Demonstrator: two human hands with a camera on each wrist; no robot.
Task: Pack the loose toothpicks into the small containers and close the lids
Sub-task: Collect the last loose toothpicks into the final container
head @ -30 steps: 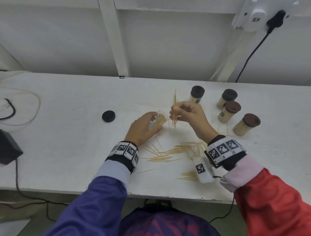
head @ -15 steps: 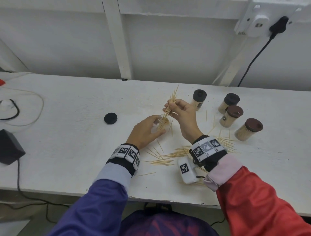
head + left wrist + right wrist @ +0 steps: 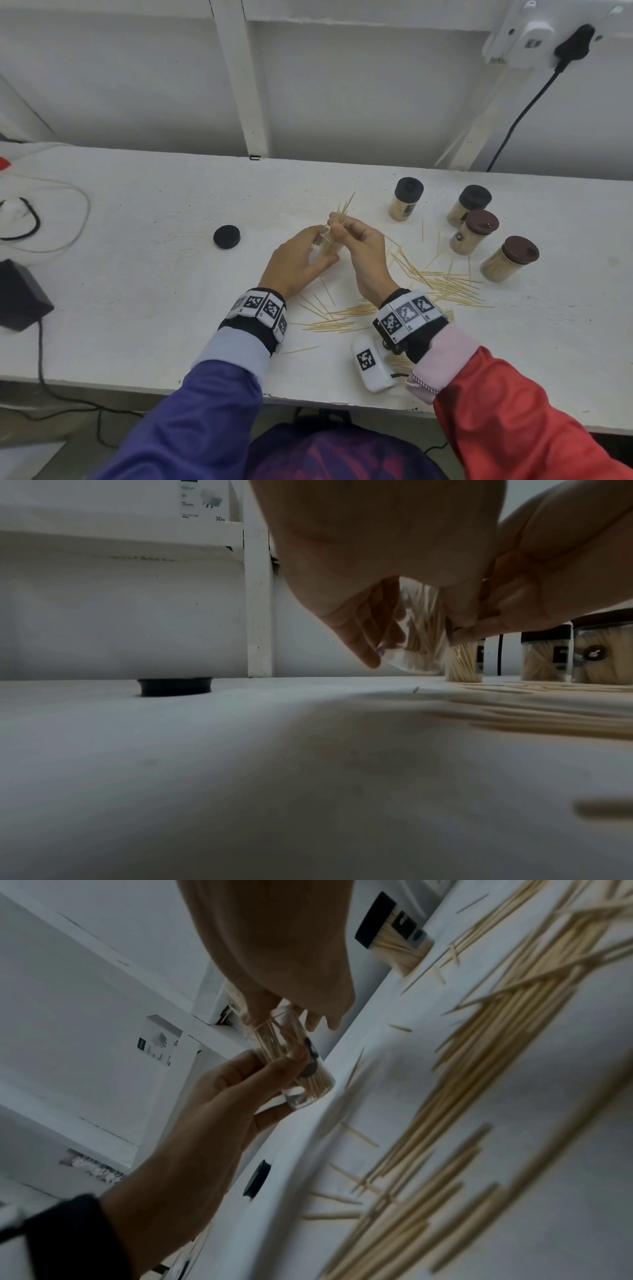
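- Left hand (image 3: pixel 297 260) wrapped around a clear open container (image 3: pixel 296 1064), thumb on one side and fingers on the other, tilted with its base on or just above the table; which of the two cannot be told.
- Right hand (image 3: pixel 363 246) directly above the container mouth, fingers pinching a bundle of toothpicks (image 3: pixel 343 213); lower ends inside the container, upper tips fanning out above the fingers.
- Loose toothpicks (image 3: pixel 442 286) scattered on the white table (image 3: pixel 137 308), mostly to the right of and nearer than both hands, a smaller spread (image 3: pixel 337 317) between the two wrists.
- Black lid (image 3: pixel 226 236) lying flat on the table, left of the left hand and apart from it.
- White wall behind with a vertical white batten (image 3: pixel 245 78); wall socket with a black plug (image 3: pixel 573 42) at upper right, its cord hanging down.
- Dark box (image 3: pixel 20 298) and cables at the far left edge of the table.
- Four closed containers at the right, all packed with toothpicks: two with black lids (image 3: pixel 407 202) (image 3: pixel 470 204), two with brown lids (image 3: pixel 476 231) (image 3: pixel 510 257), the nearest one leaning.
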